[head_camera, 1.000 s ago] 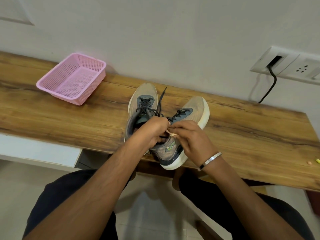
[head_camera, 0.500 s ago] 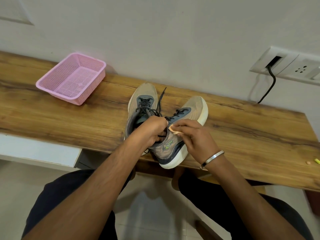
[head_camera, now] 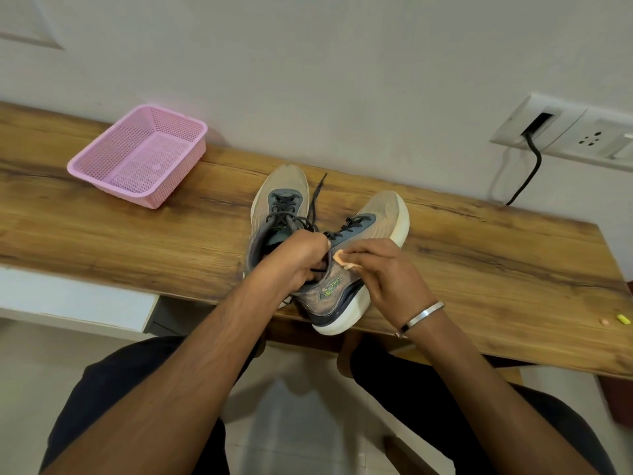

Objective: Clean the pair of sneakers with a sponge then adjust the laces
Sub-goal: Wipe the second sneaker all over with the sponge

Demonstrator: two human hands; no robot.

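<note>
Beige mesh sneakers with grey tongues, dark laces and white soles sit mid-bench on the wooden bench [head_camera: 479,255]. The left sneaker [head_camera: 279,197] stands flat, toe toward twelve o'clock. The right sneaker [head_camera: 346,269] is tilted onto its side, its long axis running from seven to one o'clock, heel overhanging the near edge. The left hand [head_camera: 294,258] curls into its collar, gripping it. The right hand [head_camera: 383,269] pinches a small peach sponge [head_camera: 342,260] against its upper. A pink plastic mesh basket [head_camera: 137,159] sits well apart at ten o'clock.
</note>
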